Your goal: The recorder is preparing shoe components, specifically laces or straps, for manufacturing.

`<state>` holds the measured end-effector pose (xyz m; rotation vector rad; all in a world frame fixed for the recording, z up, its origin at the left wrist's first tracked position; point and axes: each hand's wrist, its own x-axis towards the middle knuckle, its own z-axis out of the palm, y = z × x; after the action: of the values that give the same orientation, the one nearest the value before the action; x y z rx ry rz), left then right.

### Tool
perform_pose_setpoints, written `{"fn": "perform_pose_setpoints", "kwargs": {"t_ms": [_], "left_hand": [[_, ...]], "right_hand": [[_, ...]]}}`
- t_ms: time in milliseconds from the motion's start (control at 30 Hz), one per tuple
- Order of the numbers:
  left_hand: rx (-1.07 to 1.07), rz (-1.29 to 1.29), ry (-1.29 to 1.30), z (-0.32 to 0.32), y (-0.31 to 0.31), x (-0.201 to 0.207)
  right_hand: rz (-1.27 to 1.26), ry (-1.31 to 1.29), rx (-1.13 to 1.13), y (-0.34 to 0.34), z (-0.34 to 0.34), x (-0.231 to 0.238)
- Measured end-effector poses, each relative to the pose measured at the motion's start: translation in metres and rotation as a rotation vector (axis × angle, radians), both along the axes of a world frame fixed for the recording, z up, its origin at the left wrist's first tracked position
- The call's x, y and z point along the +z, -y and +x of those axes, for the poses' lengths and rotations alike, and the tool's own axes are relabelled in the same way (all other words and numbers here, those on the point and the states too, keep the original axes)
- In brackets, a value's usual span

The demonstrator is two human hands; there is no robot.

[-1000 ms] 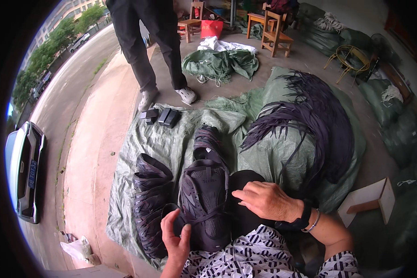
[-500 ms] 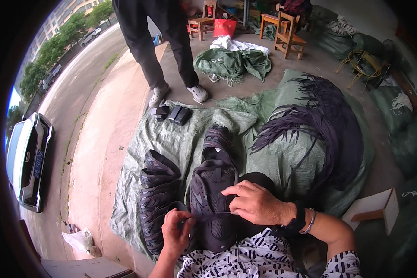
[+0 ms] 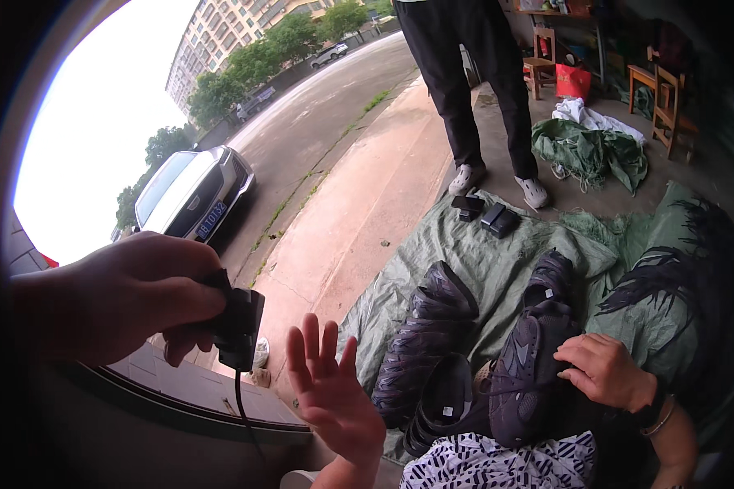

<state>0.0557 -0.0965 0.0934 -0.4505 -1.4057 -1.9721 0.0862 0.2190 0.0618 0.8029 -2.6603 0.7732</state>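
Observation:
My left hand point(image 3: 338, 407) is raised with its fingers stretched and apart, holding nothing. My right hand point(image 3: 607, 371) is at the right side of a dark lace-up shoe point(image 3: 530, 367), fingers curled; whatever may be in them is hidden. The shoe rests toe toward me, above my patterned clothing point(image 3: 506, 460). Left of it lies an open dark shoe point(image 3: 453, 391), and beyond that a row of nested dark shoes point(image 3: 424, 342). Another dark shoe point(image 3: 550, 273) is just past the laced one. At the left, another person's hand point(image 3: 151, 293) grips a small black device point(image 3: 240, 326) with a cable.
A green woven sheet point(image 3: 481, 285) lies under the shoes, with black boxes point(image 3: 499, 220) at its far edge. A person in dark trousers point(image 3: 485, 90) stands behind them. Dark strips point(image 3: 669, 277) lie over a green sack at right. A white car point(image 3: 192, 191) stands outside.
The view has swung left. My left hand has let go of the lace and lifted, opening its fingers. Another person's hand with the black device has come in from the left.

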Motion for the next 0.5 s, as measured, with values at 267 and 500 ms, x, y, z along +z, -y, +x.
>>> {"fn": "perform_pose_setpoints", "kwargs": {"t_ms": [267,500], "left_hand": [[-0.058,0.326,-0.111,-0.016,0.028,0.036],[-0.011,0.261,-0.032,-0.012,0.019,0.008]], "right_hand": [[0.140,-0.109,0.193,0.038,0.002,0.079],[-0.185,-0.144,0.361,0.089,-0.019,0.090]]}}
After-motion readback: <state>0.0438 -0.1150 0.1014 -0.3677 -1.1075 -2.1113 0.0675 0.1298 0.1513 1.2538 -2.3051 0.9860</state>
